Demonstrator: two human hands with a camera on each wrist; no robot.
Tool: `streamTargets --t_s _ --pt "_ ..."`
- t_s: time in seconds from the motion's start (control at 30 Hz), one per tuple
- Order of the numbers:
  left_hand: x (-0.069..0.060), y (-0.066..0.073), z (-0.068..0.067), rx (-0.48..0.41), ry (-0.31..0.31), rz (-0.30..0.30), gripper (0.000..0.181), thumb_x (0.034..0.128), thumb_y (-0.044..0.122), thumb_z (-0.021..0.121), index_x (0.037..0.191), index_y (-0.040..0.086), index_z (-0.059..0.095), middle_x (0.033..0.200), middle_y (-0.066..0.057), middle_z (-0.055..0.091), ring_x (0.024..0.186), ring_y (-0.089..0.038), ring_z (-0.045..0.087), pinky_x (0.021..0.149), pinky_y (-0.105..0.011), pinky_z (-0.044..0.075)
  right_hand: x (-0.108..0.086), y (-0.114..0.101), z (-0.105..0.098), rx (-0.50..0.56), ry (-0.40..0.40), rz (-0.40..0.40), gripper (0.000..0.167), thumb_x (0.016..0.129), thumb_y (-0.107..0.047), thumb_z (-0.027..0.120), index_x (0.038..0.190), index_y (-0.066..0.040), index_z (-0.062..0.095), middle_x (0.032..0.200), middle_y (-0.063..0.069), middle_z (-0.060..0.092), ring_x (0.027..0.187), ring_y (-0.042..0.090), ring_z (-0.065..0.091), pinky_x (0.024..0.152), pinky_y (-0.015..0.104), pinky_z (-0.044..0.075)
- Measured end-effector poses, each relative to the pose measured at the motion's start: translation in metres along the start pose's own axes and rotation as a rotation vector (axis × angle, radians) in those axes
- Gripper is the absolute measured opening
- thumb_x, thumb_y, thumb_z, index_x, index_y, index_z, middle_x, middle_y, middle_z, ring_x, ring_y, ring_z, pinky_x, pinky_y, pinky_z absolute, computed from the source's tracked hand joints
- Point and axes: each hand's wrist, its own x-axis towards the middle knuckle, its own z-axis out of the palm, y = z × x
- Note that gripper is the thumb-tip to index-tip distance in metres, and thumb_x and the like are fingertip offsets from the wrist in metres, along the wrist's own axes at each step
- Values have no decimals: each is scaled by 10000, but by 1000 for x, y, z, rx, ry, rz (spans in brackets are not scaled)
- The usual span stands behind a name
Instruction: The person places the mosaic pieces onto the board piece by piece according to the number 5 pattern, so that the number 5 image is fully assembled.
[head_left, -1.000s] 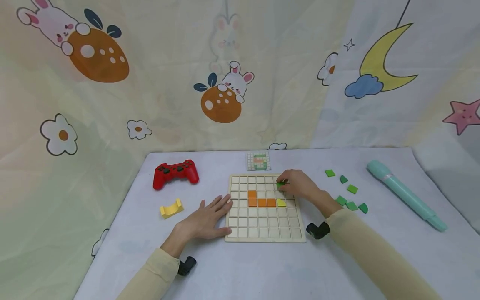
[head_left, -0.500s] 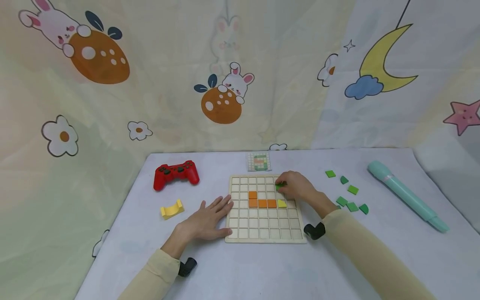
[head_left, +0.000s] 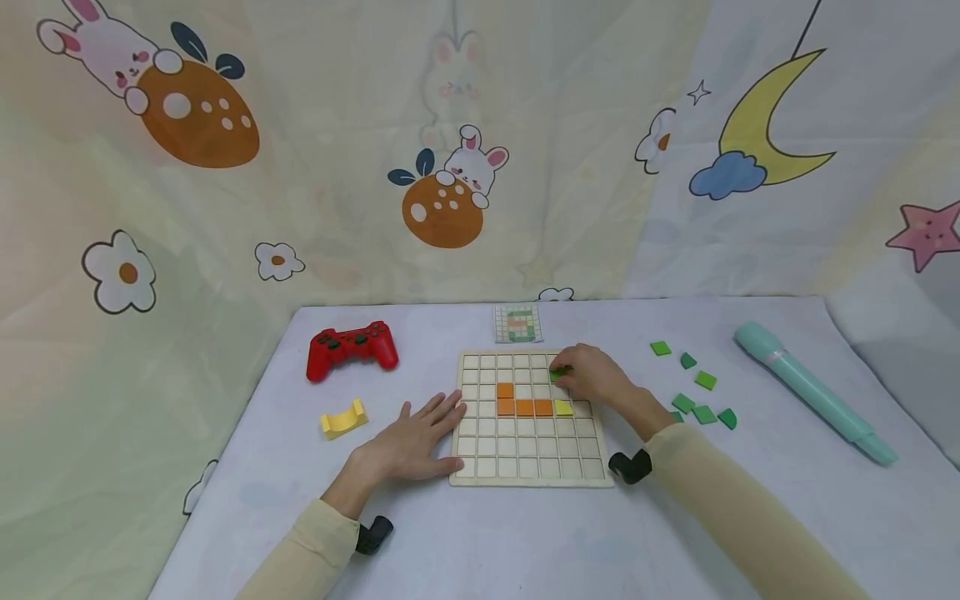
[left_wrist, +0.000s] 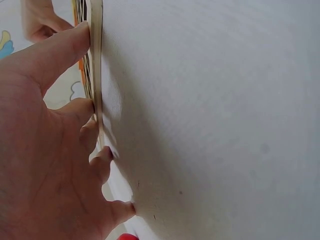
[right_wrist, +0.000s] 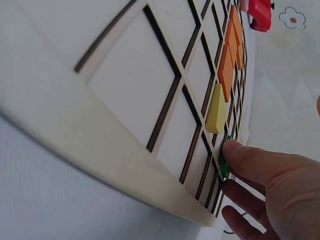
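Note:
A pale wooden grid board lies flat in the middle of the table. On it sit several orange square tiles, in an L shape, with a yellow tile at the right end of the row. My right hand pinches a green tile between thumb and fingers over the board's upper right squares; the fingers partly cover it. My left hand lies with fingers spread at the board's left edge, its thumb and fingertips touching the rim, as the left wrist view also shows.
Several loose green tiles lie right of the board, near a mint-green stick-shaped object. A small patterned card lies behind the board. A red game controller and a yellow curved block are at the left.
My right hand has shifted very slightly left and toward me with the green tile still pinched. The left hand stays in place.

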Motion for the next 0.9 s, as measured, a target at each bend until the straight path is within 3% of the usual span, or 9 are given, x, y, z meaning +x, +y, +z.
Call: streamTargets --t_s 0.27,0.9 --pt "0 -1 1 6 -3 -4 824 904 584 526 1561 234 173 1651 48 63 1523 -238 101 1145 -663 160 -9 14 -9 13 20 40 253 894 -151 683 1125 -50 705 1167 114 691 1104 301 620 954 462 492" --pt "-2 0 0 2 9 10 819 910 576 529 1559 214 186 1651 35 74 1520 -258 114 1141 -668 162 -52 95 -52 6 48 214 334 911 -153 652 1215 -15 650 1210 220 639 1078 383 590 924 554 469"
